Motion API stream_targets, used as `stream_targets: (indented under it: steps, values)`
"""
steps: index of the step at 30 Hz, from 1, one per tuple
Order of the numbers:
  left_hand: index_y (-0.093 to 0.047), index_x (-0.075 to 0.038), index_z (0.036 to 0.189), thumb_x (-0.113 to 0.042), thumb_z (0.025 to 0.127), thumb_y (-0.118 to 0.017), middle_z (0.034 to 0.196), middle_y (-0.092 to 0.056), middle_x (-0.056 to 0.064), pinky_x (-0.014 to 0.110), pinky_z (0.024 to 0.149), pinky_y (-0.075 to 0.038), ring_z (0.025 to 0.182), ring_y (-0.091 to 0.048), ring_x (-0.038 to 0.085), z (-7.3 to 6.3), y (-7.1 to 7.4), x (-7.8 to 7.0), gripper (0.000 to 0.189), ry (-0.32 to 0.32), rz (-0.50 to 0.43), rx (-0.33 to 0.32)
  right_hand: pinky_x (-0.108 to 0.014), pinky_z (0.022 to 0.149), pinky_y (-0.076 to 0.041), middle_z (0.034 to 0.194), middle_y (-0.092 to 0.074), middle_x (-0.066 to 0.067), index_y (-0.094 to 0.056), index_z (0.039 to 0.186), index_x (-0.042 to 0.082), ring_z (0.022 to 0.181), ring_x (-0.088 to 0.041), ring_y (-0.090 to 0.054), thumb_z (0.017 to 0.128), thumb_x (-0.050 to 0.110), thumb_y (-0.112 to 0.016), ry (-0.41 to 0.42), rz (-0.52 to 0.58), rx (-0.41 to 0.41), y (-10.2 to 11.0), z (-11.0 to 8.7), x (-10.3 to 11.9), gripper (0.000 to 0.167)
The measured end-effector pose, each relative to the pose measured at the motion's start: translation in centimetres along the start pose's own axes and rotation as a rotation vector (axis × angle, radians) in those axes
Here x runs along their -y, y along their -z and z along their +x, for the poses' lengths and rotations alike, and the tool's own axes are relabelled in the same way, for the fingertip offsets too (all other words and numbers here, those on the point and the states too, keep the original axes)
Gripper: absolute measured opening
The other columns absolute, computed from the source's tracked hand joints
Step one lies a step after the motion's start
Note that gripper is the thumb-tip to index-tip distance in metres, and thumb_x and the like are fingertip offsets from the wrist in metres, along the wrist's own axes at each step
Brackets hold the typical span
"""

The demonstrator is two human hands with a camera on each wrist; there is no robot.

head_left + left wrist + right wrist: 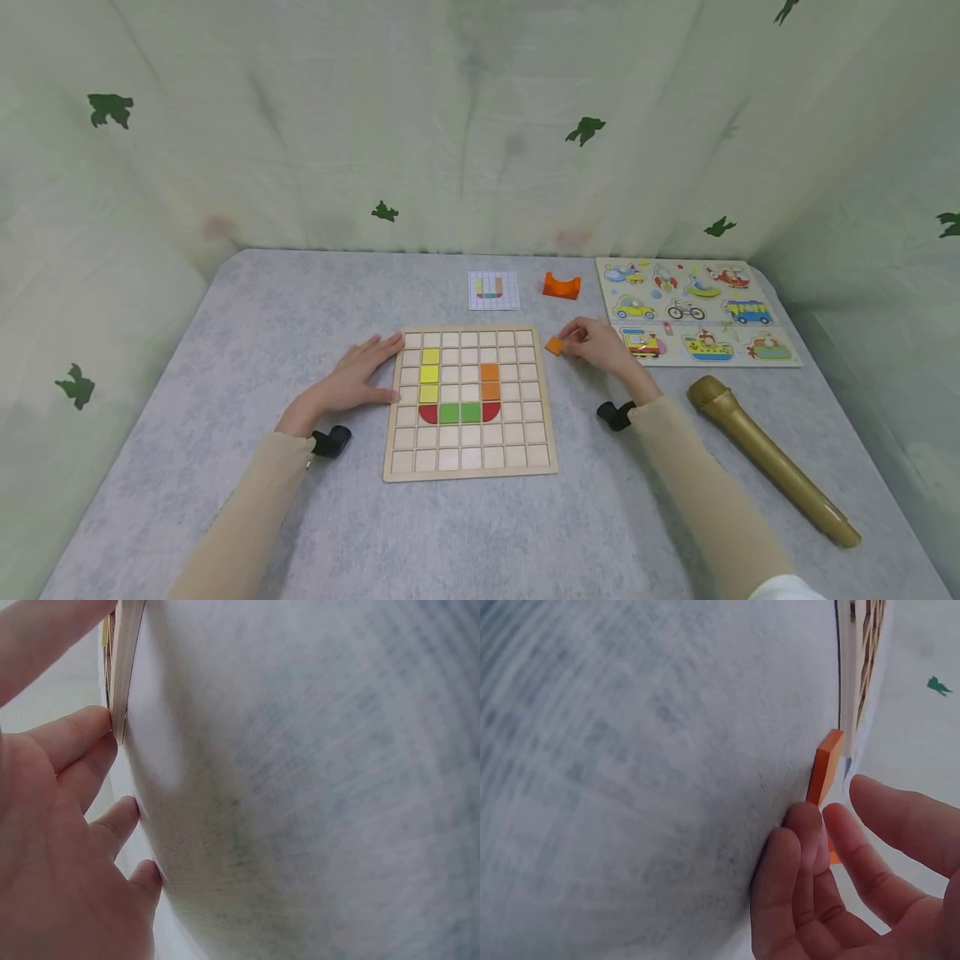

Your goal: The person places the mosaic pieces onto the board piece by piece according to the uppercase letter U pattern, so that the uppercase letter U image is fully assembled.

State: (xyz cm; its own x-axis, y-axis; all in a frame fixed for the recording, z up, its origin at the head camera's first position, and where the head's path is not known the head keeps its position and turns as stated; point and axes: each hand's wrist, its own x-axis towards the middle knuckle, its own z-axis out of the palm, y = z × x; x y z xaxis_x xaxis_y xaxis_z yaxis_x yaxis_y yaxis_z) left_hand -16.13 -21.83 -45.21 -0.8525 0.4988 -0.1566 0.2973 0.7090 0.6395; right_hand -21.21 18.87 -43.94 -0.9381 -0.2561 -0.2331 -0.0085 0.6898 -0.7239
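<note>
At the left edge of a wooden grid board (470, 458), my left hand (352, 375) rests with its fingers spread, the fingertips touching the frame; the left wrist view shows this hand (67, 810) against the rim. On the board, yellow (429, 374), green (460, 412), red and orange square tiles (490, 381) form a U. Just off the board's right side, my right hand (596, 343) has curled fingers at a loose orange tile (554, 346). In the right wrist view this tile (823, 769) is held at the fingertips, low over the table; its near end is hidden by fingers.
Behind the board lies a small pattern card (493, 291) printed with a similar U. An orange arch-shaped block (562, 287) stands right of it. A vehicle picture puzzle (697, 317) occupies the back right, and a gold microphone (772, 458) lies beside my right forearm.
</note>
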Motion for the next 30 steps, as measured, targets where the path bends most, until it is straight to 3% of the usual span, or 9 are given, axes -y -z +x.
stream_targets:
  steps: [9, 15, 22, 30]
  values:
    - [-0.023, 0.0, 0.151, -0.033, 0.087, -0.07, 0.157, -0.016, 0.016, 0.059, 0.111, 0.004, 0.142, 0.0, 0.041, 0.0, -0.1, -0.1, 0.085, 0.008, -0.001, 0.002, -0.029, 0.061, -0.039, 0.081, -0.054, -0.008, -0.06, 0.104, 0.002, 0.07, -0.021, -0.049, 0.086, 0.009, -0.067, 0.021, -0.136, 0.003, -0.7, 0.8, 0.0, 0.021]
    - [-0.023, -0.001, 0.151, -0.032, 0.087, -0.07, 0.157, -0.016, 0.016, 0.057, 0.112, 0.004, 0.143, 0.0, 0.04, 0.0, -0.1, -0.2, 0.086, 0.011, 0.006, -0.004, -0.03, 0.062, -0.039, 0.082, -0.054, -0.009, -0.058, 0.102, 0.002, 0.073, -0.023, -0.049, 0.084, 0.006, -0.068, 0.025, -0.147, 0.008, -0.8, 1.1, 0.4, 0.022]
    - [-0.023, -0.001, 0.151, -0.031, 0.087, -0.07, 0.157, -0.016, 0.016, 0.057, 0.112, 0.004, 0.143, 0.0, 0.04, 0.0, 0.0, -0.1, 0.085, 0.006, -0.001, -0.003, -0.03, 0.062, -0.039, 0.082, -0.054, -0.008, -0.056, 0.097, 0.003, 0.072, -0.023, -0.049, 0.083, 0.0, -0.066, 0.058, -0.103, -0.002, -0.9, 1.1, 0.4, 0.017]
    - [-0.023, -0.001, 0.151, -0.032, 0.087, -0.07, 0.157, -0.016, 0.015, 0.058, 0.111, 0.004, 0.143, 0.0, 0.041, 0.0, -0.1, 0.1, 0.085, 0.005, 0.005, -0.002, -0.028, 0.061, -0.044, 0.085, -0.055, -0.012, -0.057, 0.097, 0.002, 0.07, -0.022, -0.051, 0.089, -0.003, -0.057, 0.063, 0.006, 0.003, -0.8, 0.8, 0.4, 0.01]
